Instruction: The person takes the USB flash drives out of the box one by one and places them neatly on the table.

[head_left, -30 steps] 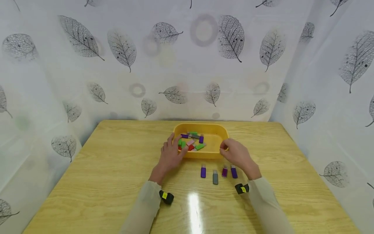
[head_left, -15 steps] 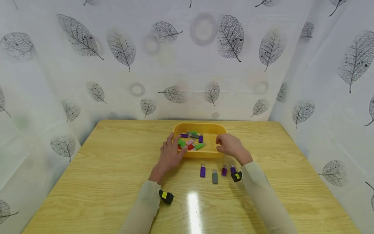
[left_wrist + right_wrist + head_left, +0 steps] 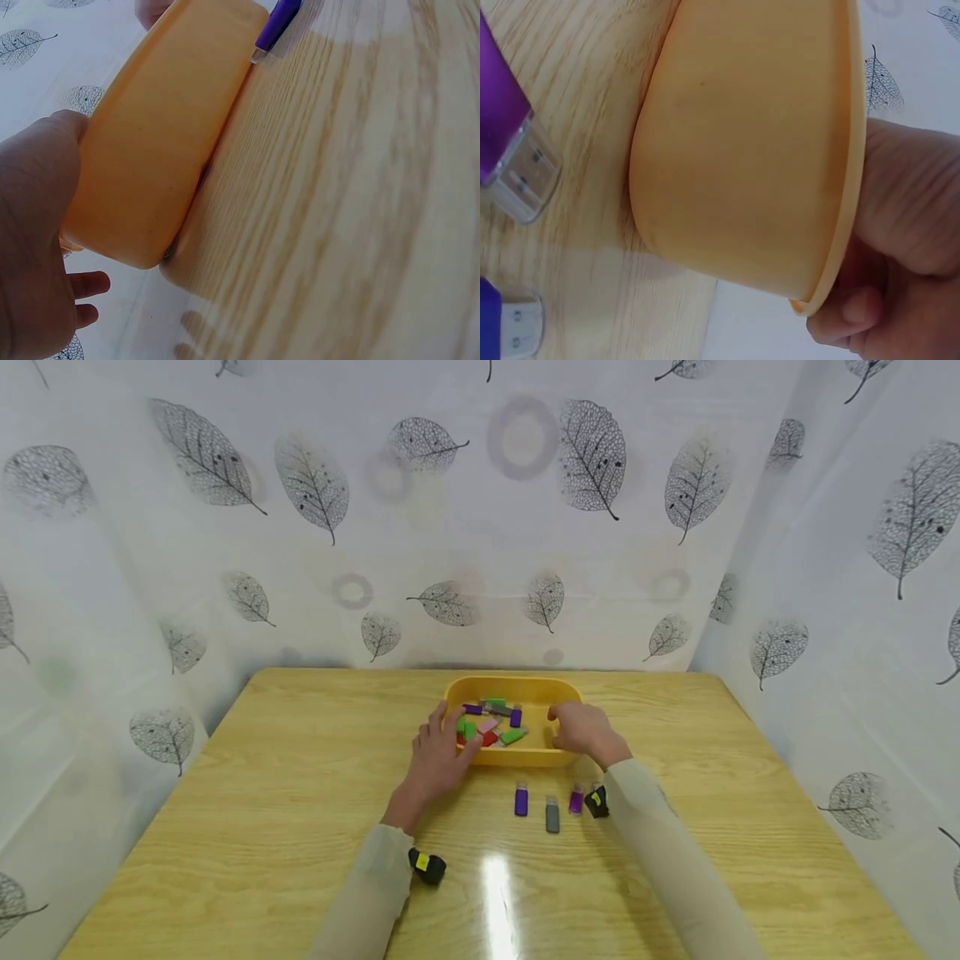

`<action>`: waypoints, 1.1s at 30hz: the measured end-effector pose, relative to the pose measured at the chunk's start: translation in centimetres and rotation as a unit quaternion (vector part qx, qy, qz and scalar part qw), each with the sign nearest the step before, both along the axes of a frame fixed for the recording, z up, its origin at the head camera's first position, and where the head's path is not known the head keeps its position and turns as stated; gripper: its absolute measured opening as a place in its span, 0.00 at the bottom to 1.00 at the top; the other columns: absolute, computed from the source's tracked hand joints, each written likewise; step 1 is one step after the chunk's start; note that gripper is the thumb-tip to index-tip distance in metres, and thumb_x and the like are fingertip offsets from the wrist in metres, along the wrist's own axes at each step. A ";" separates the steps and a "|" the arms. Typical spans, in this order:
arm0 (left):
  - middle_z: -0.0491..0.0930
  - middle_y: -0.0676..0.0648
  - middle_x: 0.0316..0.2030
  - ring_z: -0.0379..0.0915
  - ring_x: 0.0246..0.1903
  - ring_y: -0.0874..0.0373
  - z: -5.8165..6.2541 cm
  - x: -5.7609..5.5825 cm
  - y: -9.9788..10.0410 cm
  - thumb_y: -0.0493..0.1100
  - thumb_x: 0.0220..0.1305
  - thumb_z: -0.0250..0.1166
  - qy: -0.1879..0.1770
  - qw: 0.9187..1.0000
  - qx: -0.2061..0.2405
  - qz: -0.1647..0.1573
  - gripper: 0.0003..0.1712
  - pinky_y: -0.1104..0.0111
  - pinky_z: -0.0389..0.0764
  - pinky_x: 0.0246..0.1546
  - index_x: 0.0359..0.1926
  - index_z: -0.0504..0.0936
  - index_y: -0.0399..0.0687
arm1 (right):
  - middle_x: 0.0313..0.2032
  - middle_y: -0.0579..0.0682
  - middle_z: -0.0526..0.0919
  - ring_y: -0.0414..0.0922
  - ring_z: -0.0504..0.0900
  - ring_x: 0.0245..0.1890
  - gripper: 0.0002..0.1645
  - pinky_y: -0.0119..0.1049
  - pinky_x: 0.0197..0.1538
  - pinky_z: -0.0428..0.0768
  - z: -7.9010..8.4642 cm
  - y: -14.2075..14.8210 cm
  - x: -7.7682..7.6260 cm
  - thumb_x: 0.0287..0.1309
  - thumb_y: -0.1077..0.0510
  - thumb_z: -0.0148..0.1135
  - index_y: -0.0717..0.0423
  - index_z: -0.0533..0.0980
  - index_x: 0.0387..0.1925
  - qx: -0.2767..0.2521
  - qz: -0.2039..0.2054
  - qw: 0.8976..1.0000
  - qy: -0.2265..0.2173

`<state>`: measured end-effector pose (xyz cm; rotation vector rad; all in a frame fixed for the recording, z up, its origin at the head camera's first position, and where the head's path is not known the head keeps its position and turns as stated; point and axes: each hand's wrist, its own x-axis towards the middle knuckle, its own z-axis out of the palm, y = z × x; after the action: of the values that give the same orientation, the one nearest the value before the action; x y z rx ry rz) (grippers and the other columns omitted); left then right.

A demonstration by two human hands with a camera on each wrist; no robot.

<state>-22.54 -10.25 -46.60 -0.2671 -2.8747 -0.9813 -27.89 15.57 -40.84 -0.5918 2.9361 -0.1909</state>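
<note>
A yellow plastic tray on the table holds several USB sticks in green, red, pink, purple and grey, heaped toward its left side. My left hand rests at the tray's front-left corner, fingers spread along the left rim and thumb over the front rim. My right hand reaches over the right end, index finger and thumb apart inside; nothing shows between them. In the right wrist view, part of the hand is hidden behind the tray wall. In front lie a purple USB stick, a grey USB stick and a magenta USB stick.
Another purple-blue USB stick lies near the magenta one, mostly covered by the right wrist camera in the head view. A leaf-patterned curtain encloses the back and sides of the wooden table.
My right hand has moved left from the tray's right rim farther over its inside, its thumb and index finger parting. The left hand and the sticks stay put.
</note>
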 end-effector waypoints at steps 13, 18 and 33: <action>0.41 0.40 0.77 0.49 0.70 0.34 0.0 -0.1 -0.1 0.64 0.72 0.50 -0.007 1.000 -0.006 0.001 0.39 0.42 0.51 0.70 0.76 0.55 0.51 | 0.31 0.51 0.80 0.45 0.70 0.26 0.08 0.37 0.28 0.68 -0.1 -1.1 -0.7 0.58 0.62 0.61 0.57 0.81 0.39 0.082 -0.022 0.996 -0.021; 0.41 0.40 0.77 0.49 0.70 0.34 0.0 -0.1 -0.1 0.64 0.72 0.50 -0.004 1.000 -0.003 0.002 0.40 0.42 0.51 0.70 0.76 0.55 0.51 | 0.19 0.47 0.64 0.43 0.61 0.21 0.10 0.36 0.24 0.59 -0.1 -1.3 -0.8 0.59 0.64 0.58 0.54 0.72 0.22 0.090 -0.017 0.996 -0.015; 0.41 0.41 0.77 0.48 0.70 0.35 0.0 0.0 0.0 0.64 0.72 0.50 -0.006 1.000 -0.002 0.004 0.39 0.43 0.51 0.70 0.76 0.55 0.52 | 0.16 0.46 0.64 0.42 0.64 0.19 0.20 0.36 0.23 0.62 0.1 -1.5 -0.6 0.64 0.59 0.59 0.52 0.68 0.16 0.096 -0.017 0.995 -0.028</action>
<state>-22.55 -10.21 -46.61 -0.2514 -2.8871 -0.9800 -28.45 14.11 -40.71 -0.5012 2.8679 0.0693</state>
